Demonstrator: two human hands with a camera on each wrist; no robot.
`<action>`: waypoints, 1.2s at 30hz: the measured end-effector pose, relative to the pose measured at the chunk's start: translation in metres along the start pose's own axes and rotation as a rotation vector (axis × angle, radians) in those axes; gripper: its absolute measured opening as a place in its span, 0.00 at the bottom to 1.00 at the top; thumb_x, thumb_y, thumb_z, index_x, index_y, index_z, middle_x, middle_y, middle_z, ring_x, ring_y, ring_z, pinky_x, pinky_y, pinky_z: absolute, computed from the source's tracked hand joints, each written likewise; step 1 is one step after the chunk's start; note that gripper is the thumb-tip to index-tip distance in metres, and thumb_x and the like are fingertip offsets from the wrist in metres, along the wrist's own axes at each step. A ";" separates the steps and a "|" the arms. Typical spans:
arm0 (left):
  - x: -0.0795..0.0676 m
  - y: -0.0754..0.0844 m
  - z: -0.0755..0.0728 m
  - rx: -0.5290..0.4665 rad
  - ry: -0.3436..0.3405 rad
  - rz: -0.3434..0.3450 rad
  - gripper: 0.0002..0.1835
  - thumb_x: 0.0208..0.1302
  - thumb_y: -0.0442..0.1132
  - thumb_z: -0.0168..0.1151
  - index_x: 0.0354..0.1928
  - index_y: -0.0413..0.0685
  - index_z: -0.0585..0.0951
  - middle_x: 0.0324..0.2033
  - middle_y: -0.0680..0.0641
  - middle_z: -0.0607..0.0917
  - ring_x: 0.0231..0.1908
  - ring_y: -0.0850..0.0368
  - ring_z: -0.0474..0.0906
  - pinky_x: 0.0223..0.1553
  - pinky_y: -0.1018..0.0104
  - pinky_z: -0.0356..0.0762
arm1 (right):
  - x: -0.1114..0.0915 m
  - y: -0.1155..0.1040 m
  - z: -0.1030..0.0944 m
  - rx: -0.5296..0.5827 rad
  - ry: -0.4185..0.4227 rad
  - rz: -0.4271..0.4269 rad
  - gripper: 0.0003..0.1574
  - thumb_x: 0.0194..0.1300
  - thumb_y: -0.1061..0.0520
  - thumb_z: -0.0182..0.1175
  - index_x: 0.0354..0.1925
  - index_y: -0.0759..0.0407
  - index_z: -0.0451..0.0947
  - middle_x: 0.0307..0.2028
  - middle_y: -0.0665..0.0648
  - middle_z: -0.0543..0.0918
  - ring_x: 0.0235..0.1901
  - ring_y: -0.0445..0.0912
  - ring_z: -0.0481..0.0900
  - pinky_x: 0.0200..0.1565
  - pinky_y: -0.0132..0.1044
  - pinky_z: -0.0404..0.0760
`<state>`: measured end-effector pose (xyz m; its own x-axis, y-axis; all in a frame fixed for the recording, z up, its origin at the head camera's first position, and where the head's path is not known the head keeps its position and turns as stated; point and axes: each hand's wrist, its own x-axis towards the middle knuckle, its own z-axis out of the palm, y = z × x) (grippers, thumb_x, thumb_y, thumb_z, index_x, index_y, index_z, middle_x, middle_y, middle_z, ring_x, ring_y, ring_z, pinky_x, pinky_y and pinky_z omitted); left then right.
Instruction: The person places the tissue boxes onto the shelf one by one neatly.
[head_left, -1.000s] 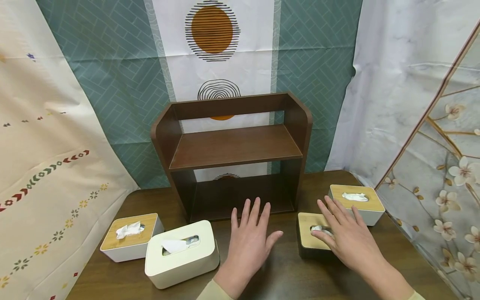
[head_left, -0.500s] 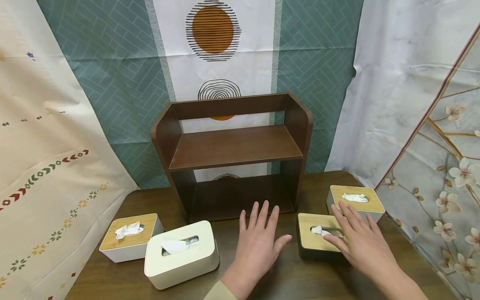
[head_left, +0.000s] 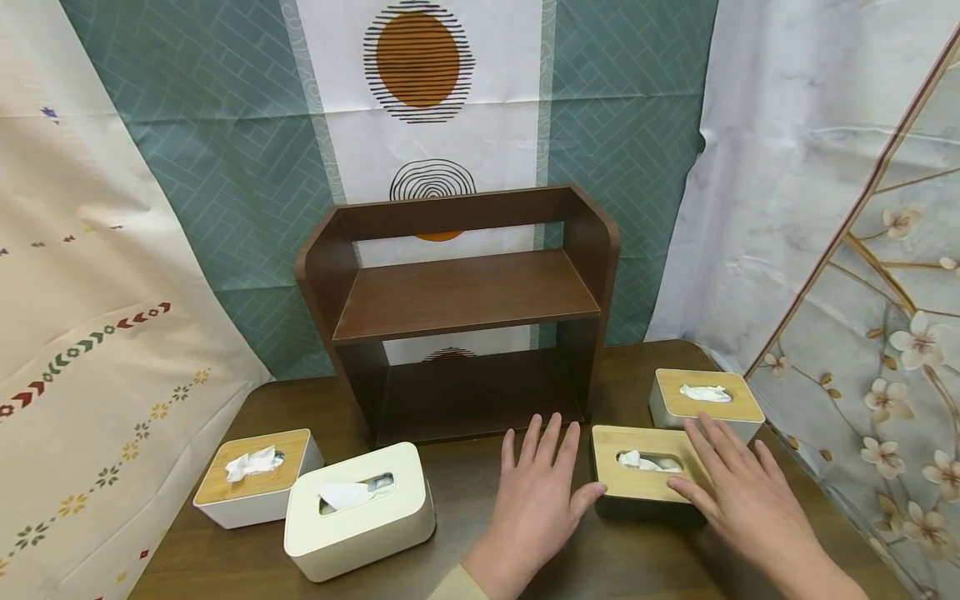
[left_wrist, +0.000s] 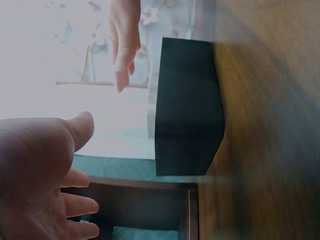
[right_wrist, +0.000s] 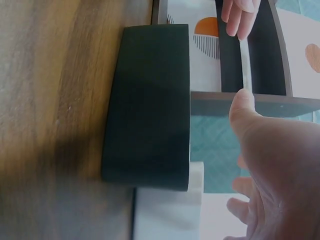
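A dark tissue box with a light wood lid point(head_left: 618, 483) stands on the table between my two hands, a white tissue in its slot. My left hand point(head_left: 536, 500) hovers over the table on the box's left, fingers straight and spread, thumb toward the box. On the other side, my right hand point(head_left: 753, 508) is held above the box's right end, hiding part of the lid. Both wrist views show the box's dark side point(left_wrist: 187, 100) with a gap between it and each hand. Neither hand holds anything.
A brown two-tier shelf point(head_left: 465, 292) stands at the back. Left on the table point(head_left: 225, 567) are a cream tissue box point(head_left: 375, 533) and a white one with a wooden lid point(head_left: 258, 500). Another white wood-lidded tissue box point(head_left: 678, 408) stands behind my right hand. Fabric hangs around.
My left hand has moved right, toward the dark tissue box. My right hand has also shifted right, uncovering more of its lid. The boxes stay in place.
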<state>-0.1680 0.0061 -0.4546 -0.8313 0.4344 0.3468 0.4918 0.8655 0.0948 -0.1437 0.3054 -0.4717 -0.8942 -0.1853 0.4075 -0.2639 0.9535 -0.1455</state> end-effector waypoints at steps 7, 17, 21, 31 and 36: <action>0.001 0.011 0.009 -0.004 -0.008 0.016 0.44 0.80 0.74 0.48 0.85 0.53 0.69 0.82 0.45 0.70 0.82 0.41 0.63 0.76 0.31 0.63 | -0.007 0.005 0.001 -0.001 0.016 0.005 0.56 0.77 0.32 0.67 0.87 0.57 0.60 0.82 0.68 0.65 0.79 0.67 0.63 0.83 0.64 0.32; 0.001 0.021 0.017 -0.002 0.017 0.043 0.44 0.79 0.73 0.51 0.83 0.52 0.71 0.79 0.43 0.74 0.80 0.41 0.67 0.74 0.34 0.68 | -0.019 0.015 0.003 0.001 -0.014 0.006 0.58 0.76 0.34 0.68 0.87 0.59 0.58 0.83 0.70 0.62 0.77 0.70 0.65 0.82 0.65 0.31; 0.001 0.023 0.020 -0.007 0.014 0.047 0.43 0.79 0.73 0.52 0.83 0.52 0.72 0.79 0.43 0.74 0.79 0.41 0.68 0.74 0.34 0.68 | -0.022 0.018 0.004 0.006 -0.044 0.016 0.57 0.76 0.33 0.68 0.86 0.61 0.60 0.82 0.72 0.63 0.76 0.72 0.66 0.82 0.68 0.33; -0.003 0.025 0.027 0.003 -0.003 0.052 0.42 0.79 0.73 0.53 0.82 0.53 0.73 0.78 0.45 0.75 0.78 0.42 0.69 0.73 0.36 0.70 | -0.028 0.020 0.006 0.039 -0.116 0.053 0.56 0.75 0.34 0.70 0.85 0.62 0.63 0.79 0.74 0.66 0.75 0.73 0.67 0.76 0.78 0.49; -0.003 0.026 0.029 -0.008 -0.016 0.052 0.42 0.80 0.73 0.53 0.82 0.54 0.74 0.79 0.44 0.74 0.78 0.43 0.70 0.72 0.36 0.71 | -0.030 0.021 0.008 0.030 -0.097 0.040 0.54 0.74 0.35 0.71 0.83 0.63 0.66 0.77 0.73 0.70 0.73 0.71 0.69 0.71 0.79 0.59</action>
<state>-0.1603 0.0346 -0.4801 -0.8087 0.4824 0.3366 0.5361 0.8399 0.0842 -0.1251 0.3288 -0.4943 -0.9347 -0.1703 0.3118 -0.2363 0.9534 -0.1877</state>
